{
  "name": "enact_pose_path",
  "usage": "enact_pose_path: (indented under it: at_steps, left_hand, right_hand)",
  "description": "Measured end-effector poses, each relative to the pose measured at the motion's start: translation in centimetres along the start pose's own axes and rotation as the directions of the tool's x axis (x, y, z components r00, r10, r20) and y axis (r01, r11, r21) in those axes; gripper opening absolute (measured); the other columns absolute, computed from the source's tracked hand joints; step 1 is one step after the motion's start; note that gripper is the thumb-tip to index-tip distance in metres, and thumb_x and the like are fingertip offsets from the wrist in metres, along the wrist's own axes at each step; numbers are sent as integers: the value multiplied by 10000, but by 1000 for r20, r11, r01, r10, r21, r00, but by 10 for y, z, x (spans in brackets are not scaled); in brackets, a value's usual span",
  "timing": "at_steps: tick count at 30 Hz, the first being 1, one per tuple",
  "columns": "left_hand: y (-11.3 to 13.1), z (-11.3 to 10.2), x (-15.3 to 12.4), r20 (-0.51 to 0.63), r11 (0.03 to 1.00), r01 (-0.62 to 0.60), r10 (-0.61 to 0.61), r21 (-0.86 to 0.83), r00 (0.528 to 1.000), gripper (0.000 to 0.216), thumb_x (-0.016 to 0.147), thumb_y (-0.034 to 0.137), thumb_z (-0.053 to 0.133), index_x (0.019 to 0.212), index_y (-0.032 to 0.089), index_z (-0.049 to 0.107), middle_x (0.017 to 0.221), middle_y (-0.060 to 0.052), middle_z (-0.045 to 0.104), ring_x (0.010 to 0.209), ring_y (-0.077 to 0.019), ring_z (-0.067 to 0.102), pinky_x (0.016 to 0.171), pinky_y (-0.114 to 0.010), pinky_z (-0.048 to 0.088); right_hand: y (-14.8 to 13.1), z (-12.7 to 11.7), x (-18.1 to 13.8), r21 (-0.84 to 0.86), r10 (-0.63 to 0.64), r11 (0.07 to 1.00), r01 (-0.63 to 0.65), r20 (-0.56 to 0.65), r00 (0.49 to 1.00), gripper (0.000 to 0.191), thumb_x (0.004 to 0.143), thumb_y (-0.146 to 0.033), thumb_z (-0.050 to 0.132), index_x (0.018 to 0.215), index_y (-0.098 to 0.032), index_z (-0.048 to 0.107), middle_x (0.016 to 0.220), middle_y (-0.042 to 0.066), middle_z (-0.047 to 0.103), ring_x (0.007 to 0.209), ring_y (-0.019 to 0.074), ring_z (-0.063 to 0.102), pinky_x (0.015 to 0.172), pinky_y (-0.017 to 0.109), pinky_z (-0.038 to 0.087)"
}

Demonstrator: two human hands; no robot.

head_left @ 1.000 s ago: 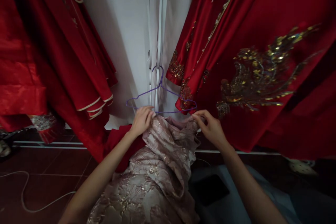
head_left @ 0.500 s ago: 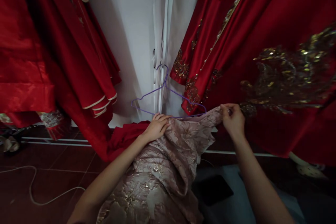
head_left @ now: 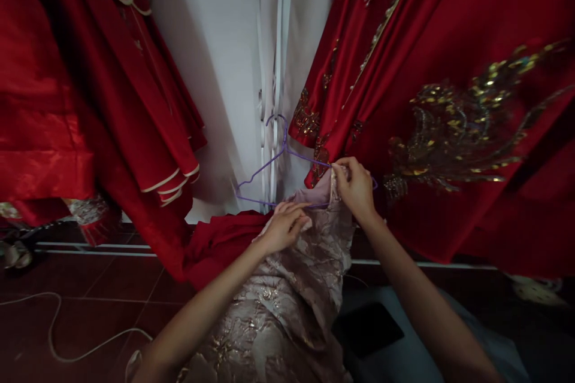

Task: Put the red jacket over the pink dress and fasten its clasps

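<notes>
Two hands: both were on the brocade garment, just below the hanger.
Left hand: fingers were curled over a fold of the garment's upper part, directly under the hanger's bottom wire. It gripped the cloth loosely. Whether it also touched the wire could not be told.
Right hand: closed in a pinch on the garment's top edge, held up against the hanger's right sloping wire.
Change, right hand: half a second earlier it had held that edge stretched out wide to the right. It had since come inward and upward to the wire.
Change, left hand: it had shifted a little to the right and kept its hold on the cloth.
Change, hanger: the wire frame now sat tilted, its right end hidden behind the right hand.
Reading: the top edge had reached the hanger's right shoulder but did not show as draped over it. The left shoulder of the wire was bare.
Garment position: it hung in folds from the hands down toward the person, with a red cloth bunched at its left.
Surroundings: red gowns hung at left and an embroidered red gown at right. A white wall stood between them.
Floor: dark tiles, with a pale cable lying loose.
</notes>
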State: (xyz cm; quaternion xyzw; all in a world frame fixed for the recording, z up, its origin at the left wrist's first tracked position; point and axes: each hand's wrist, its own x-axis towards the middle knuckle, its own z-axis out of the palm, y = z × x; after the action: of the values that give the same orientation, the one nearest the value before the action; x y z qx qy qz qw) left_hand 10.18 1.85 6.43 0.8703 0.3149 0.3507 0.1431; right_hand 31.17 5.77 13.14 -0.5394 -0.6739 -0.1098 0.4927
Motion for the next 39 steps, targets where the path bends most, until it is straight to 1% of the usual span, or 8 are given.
enact_pose_path:
  at_steps: [4, 7, 10, 12, 14, 17, 25, 39]
  left_hand:
    - [-1, -5, -7, -58, 995, 36, -42, -88, 997, 292, 931, 337, 298, 887, 239, 570, 1241, -47, 569, 1168, -173, 481, 1059, -409, 280]
    - [-33, -24, -28, -206, 977, 136, -169, -166, 964, 318, 930, 371, 276, 900, 224, 556, 1121, -71, 612, 1067, -172, 535, 973, -355, 381]
    - [-81, -49, -59, -493, 910, 399, -399, -112, 773, 346, 907, 434, 301, 881, 203, 557, 963, -76, 625, 955, -193, 555, 889, -342, 420]
    - [-112, -62, -79, -520, 832, 554, -491, -42, 698, 360, 890, 451, 326, 856, 198, 580, 912, -75, 637, 917, -212, 564, 914, -383, 391]
    - [-134, -70, -93, -480, 764, 641, -535, 77, 696, 337, 872, 447, 380, 834, 208, 614, 920, -68, 659, 949, -238, 559, 1010, -478, 259]
    - [-148, -74, -99, -437, 740, 655, -542, 157, 717, 294, 867, 416, 412, 861, 229, 640, 962, -60, 674, 1007, -253, 546, 1043, -539, 105]
    - [-149, -84, -84, -472, 806, 581, -471, 114, 746, 299, 883, 391, 397, 904, 227, 646, 1022, -53, 662, 1024, -225, 551, 1031, -493, 172]
    - [-153, -84, -93, -518, 783, 610, -473, 123, 712, 263, 866, 367, 439, 900, 226, 659, 1003, -50, 673, 988, -219, 556, 1010, -443, 193]
  right_hand:
    - [2, 7, -4, -14, 20, 1000, -20, 49, 999, 300, 901, -457, 343, 920, -236, 544, 827, 40, 648, 780, 223, 579, 789, 356, 368]
    - [10, 8, -7, 16, 39, 999, -41, 108, 993, 308, 901, -468, 324, 914, -239, 530, 823, 38, 645, 759, 218, 577, 746, 337, 376]
    - [14, 7, -5, 31, 45, 998, -49, 118, 992, 308, 889, -484, 345, 894, -238, 531, 827, 40, 647, 741, 211, 574, 730, 326, 380]
    - [13, 5, -4, 41, 51, 998, -57, 126, 991, 313, 886, -491, 351, 895, -239, 537, 816, 41, 648, 718, 205, 573, 724, 322, 384]
    - [12, 2, -3, 56, 58, 996, -67, 141, 988, 316, 884, -495, 355, 901, -240, 542, 796, 40, 647, 684, 198, 570, 715, 318, 388]
    - [10, -1, -2, 73, 65, 994, -77, 153, 986, 326, 879, -502, 362, 897, -238, 551, 752, 34, 636, 640, 190, 563, 692, 307, 393]
    - [6, -10, 2, 73, 57, 995, -69, 150, 987, 304, 870, -479, 402, 890, -225, 569, 735, 35, 641, 631, 182, 570, 659, 284, 393]
    - [10, -9, 2, 83, 14, 996, -24, 116, 993, 242, 873, -416, 436, 863, -208, 559, 684, 9, 615, 593, 148, 561, 628, 248, 402]
